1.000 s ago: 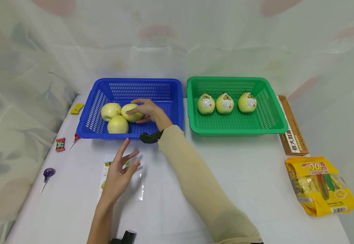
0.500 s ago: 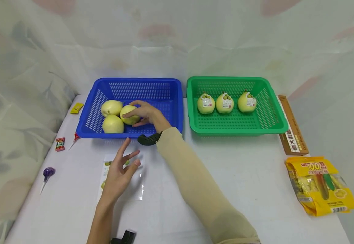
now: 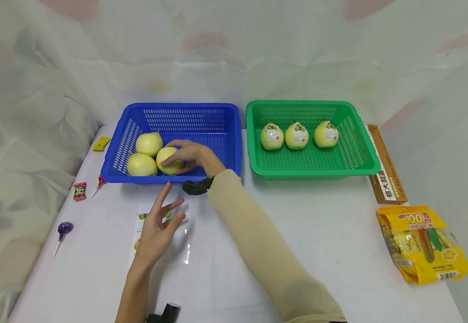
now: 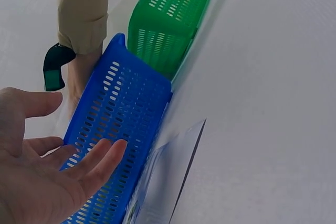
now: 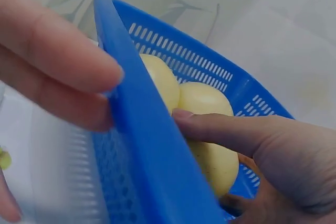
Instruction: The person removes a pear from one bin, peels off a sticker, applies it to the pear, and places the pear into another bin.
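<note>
My right hand [image 3: 193,154] reaches into the blue basket [image 3: 181,106] and grips a yellow pear [image 3: 164,160], its thumb lying across the fruit in the right wrist view. Beside it in the basket lie a rear pear [image 3: 149,143] and a front-left pear [image 3: 141,165]. In front of the basket, my left hand [image 3: 155,235] hovers with spread, relaxed fingers and holds nothing. Its fingertips are close to the basket's front wall; contact is unclear. Partly hidden beneath it is a clear plastic bag [image 3: 182,251] with printed pears.
A green basket [image 3: 318,172] at the right holds three labelled pears [image 3: 296,136]. Beyond it lie a brown box [image 3: 387,166] and a yellow candy bag [image 3: 425,246]. Along the left edge are a purple lollipop [image 3: 65,227], a red lollipop [image 3: 101,181] and small wrapped candies [image 3: 80,191].
My right hand has moved slightly left and toward the front with its pear. The other two pears in the blue basket have shifted and rolled. My left hand has stayed in place.
</note>
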Motion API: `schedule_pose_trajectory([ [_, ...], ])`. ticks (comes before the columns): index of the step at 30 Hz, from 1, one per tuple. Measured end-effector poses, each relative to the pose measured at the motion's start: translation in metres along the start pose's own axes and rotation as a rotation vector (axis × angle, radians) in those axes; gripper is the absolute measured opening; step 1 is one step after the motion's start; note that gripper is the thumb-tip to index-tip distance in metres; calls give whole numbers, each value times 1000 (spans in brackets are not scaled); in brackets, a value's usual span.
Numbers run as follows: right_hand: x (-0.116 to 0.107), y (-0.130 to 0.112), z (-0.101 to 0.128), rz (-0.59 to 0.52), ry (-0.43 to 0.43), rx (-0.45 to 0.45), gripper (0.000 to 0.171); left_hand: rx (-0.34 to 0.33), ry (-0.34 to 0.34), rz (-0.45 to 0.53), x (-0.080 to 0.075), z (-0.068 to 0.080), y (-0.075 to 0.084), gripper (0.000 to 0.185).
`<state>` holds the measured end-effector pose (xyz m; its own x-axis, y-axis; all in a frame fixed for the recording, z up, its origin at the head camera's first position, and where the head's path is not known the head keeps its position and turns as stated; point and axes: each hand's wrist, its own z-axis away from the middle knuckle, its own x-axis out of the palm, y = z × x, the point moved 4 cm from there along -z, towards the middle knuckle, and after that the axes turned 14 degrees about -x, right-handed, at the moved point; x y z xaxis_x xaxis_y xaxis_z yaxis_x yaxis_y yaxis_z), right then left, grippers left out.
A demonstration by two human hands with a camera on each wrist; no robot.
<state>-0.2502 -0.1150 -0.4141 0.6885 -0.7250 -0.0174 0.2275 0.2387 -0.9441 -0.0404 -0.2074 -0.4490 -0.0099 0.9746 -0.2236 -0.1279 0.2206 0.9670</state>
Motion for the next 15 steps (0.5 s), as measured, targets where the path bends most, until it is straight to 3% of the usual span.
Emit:
schedule_pose_trajectory([
  [5, -23, -13, 13, 46, -29, -120, 67, 2, 1, -1, 1, -1, 0, 82],
  [8, -39, -28, 33, 114, -69, -222, 65, 7, 2, 10, 1, 0, 0, 82],
  [11, -50, -42, 67, 203, -119, -357, 63, 20, -1, 22, 1, 1, 1, 82],
  [15, -59, -42, 133, 298, -194, -524, 61, 47, -16, 40, 4, 3, 5, 81],
])
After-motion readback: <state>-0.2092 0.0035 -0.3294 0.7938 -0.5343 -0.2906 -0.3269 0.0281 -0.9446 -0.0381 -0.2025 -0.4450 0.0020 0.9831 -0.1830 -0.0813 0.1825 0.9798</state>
